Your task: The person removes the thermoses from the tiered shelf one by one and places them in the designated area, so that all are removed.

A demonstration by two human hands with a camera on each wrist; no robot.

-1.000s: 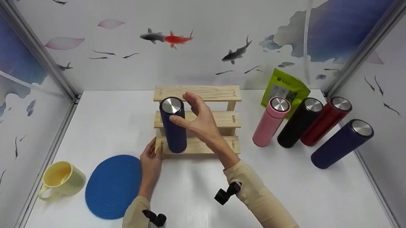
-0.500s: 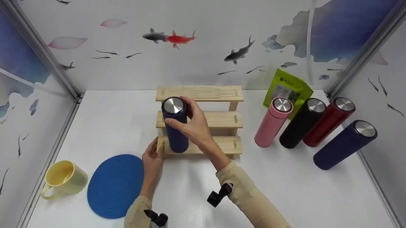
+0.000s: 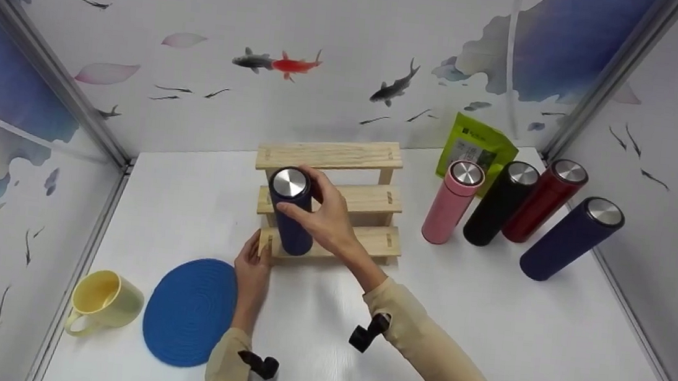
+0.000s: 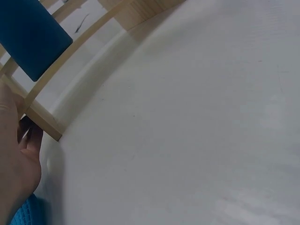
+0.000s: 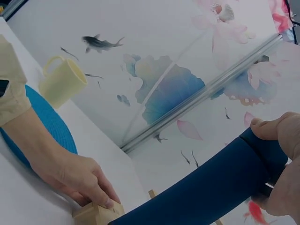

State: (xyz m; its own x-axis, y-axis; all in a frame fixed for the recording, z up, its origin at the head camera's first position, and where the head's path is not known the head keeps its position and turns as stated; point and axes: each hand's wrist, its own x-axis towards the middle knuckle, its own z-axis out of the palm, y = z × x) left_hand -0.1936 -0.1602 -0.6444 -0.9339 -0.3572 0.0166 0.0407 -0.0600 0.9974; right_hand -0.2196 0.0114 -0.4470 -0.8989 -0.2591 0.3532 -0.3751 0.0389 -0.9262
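Observation:
A dark blue thermos bottle (image 3: 291,220) with a silver lid stands on the lowest step of a three-step wooden rack (image 3: 365,243), near its left end. My right hand (image 3: 327,217) grips the bottle just below the lid, thumb on the near side and fingers around the back. In the right wrist view, the thumb and fingers of that hand (image 5: 283,154) are pressed to the bottle's upper part. My left hand (image 3: 253,275) holds the left end of the lowest step; the right wrist view shows its thumb on top of the wood (image 5: 101,213). Some left fingers are hidden.
On the right stand a pink bottle (image 3: 446,210), a black bottle (image 3: 495,212), a dark red bottle (image 3: 539,210) and another blue bottle (image 3: 567,243). Behind them leans a green pouch (image 3: 475,135). A blue round mat (image 3: 190,313) and yellow mug (image 3: 120,303) are left.
My right hand's fingers have gone from spread around the bottle's top to gripping it. The bottle's lid has shifted slightly towards me. My left hand stays on the rack.

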